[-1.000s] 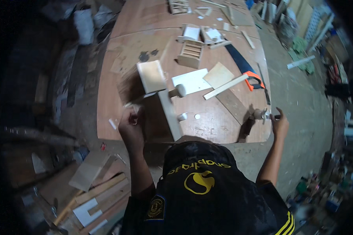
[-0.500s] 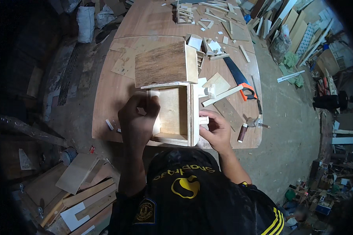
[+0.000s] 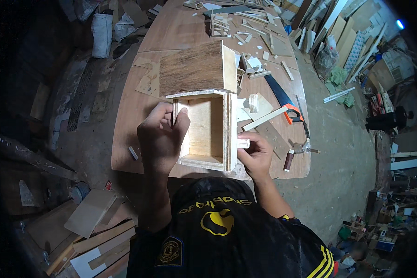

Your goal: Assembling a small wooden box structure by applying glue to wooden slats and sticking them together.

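Note:
A small house-shaped wooden box stands in front of me at the near end of the table, its open side showing a pale plywood inside. Its sloping roof panel is dark brown with rough grain. My left hand pinches the box's left wall, thumb inside and fingers outside. On the other side, my right hand holds a short pale wooden block by the outer face of the right wall. Whether the block is fixed to that wall, I cannot tell.
Right of the box lie a handsaw with an orange and black handle, a pale wood strip and a hammer. Offcuts and a small wooden frame cover the table's far part. Boards lean at lower left.
The box has shifted slightly away from me, its roof edge now farther up in view. Both hands keep their grip. The whole view has tilted a little.

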### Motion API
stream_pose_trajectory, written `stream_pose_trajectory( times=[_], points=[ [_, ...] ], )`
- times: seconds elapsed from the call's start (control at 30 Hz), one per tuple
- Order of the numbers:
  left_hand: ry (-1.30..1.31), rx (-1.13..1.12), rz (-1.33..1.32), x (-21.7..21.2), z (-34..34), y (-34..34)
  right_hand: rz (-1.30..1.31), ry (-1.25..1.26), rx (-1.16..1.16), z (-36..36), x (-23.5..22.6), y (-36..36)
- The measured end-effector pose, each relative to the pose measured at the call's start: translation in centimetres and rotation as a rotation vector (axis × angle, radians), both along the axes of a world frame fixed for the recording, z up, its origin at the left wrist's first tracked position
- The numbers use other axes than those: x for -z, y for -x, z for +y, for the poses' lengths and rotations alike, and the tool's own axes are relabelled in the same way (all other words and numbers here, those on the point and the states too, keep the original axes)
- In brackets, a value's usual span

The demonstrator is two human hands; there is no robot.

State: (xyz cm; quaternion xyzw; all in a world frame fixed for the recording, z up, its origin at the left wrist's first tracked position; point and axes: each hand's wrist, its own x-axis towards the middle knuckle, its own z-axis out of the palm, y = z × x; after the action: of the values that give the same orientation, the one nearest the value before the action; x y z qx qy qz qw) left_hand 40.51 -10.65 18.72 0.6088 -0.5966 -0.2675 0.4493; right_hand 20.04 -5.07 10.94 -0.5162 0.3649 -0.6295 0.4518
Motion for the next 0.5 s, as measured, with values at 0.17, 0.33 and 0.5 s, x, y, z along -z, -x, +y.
stream_pose_trajectory(
  times=[0.17,0.33,0.5],
  points=[
    [0.037,-0.01,0.032,0.16,-0.42,-0.08,0.042,0.043,-0.001,-0.04,-0.34,-0.15],
    [0.013,-0.019,0.032,0.11,-0.64,-0.13,0.033,0.01,0.014,-0.08,-0.06,-0.13],
    [0.055,0.014,0.036,0.8,-0.91,-0.25,0.006,0.005,0.001,-0.22,0.12,-0.27]
  ],
)
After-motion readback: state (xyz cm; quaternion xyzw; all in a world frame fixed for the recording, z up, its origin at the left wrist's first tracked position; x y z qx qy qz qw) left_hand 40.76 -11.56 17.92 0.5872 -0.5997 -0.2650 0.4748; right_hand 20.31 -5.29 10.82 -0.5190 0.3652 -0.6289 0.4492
